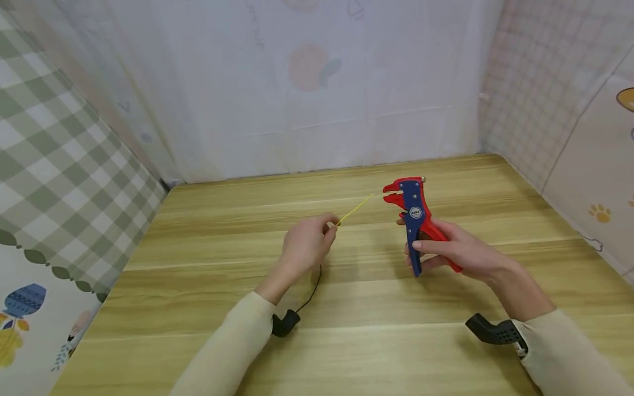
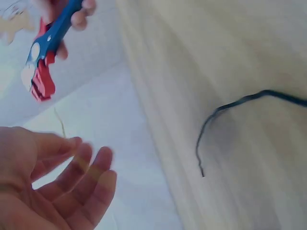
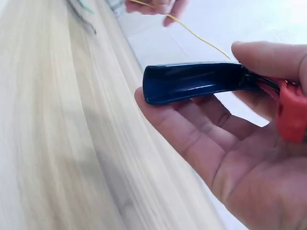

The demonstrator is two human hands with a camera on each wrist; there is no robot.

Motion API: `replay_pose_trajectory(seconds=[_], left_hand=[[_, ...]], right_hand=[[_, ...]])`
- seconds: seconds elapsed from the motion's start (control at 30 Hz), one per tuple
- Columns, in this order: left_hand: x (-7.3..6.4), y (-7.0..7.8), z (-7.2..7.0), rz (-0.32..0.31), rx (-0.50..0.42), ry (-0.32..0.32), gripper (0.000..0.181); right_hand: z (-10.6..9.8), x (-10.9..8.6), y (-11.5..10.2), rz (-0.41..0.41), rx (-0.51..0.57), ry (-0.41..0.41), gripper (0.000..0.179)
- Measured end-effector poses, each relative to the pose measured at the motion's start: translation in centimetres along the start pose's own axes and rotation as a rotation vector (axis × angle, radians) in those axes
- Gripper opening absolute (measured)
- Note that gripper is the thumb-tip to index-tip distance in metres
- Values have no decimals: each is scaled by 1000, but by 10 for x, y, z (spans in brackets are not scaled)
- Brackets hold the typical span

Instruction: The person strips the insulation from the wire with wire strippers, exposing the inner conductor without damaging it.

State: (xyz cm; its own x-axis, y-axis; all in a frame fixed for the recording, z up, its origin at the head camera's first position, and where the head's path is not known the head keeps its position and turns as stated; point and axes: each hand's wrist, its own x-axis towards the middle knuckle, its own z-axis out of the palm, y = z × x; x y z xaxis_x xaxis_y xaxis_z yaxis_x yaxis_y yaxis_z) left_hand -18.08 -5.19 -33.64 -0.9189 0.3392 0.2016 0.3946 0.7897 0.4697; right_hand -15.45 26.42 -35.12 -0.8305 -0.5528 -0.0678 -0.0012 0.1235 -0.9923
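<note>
My left hand [image 1: 307, 242] has the yellow wire [image 1: 356, 208] pinched between thumb and finger, other fingers loosely bent, with the free end poking out far and to the right. My right hand [image 1: 455, 247] is curled around the handles of the red-and-blue wire stripper [image 1: 415, 212], which are spread, and its jaws are parted and facing left. Wire tip and tool are near each other but apart, both up over the wooden surface [image 1: 198, 247].

Biggest worry imo: the wire's skinny and bendy with a fair bit sticking out past my pinch, so it could flex and miss the mouth. If it went in crooked or too deep, a squeeze might nick it. My right palm isn't snug on the handles either, so the tool could twist.

Hard to make out: the wire's back end is behind my left hand and runs off the top of the right wrist view. Also can't tell if that dark strand [image 1: 311, 297] belongs to the black gadget [image 1: 285, 323] on my left wrist
</note>
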Motion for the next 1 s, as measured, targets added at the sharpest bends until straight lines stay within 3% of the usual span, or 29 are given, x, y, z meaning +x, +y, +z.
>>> replay_pose_trajectory(seconds=[0.2, 0.43, 0.67, 0.87, 1.0], left_hand=[[-3, -6, -10, 53, -156, 161, 21], [1, -17, -18, 128, -285, 295, 18], [-1, -26, -24, 160, -343, 258, 18], [-8, -31, -25, 161, -342, 231, 16], [-9, -32, -27, 177, -341, 251, 16]], right_hand=[[6, 5, 4, -128, 124, -129, 49], [8, 14, 3, -204, 134, -176, 48], [10, 24, 3, -188, 67, -74, 33], [18, 29, 8, -152, 35, -91, 28], [22, 30, 7, -147, 17, -87, 25]])
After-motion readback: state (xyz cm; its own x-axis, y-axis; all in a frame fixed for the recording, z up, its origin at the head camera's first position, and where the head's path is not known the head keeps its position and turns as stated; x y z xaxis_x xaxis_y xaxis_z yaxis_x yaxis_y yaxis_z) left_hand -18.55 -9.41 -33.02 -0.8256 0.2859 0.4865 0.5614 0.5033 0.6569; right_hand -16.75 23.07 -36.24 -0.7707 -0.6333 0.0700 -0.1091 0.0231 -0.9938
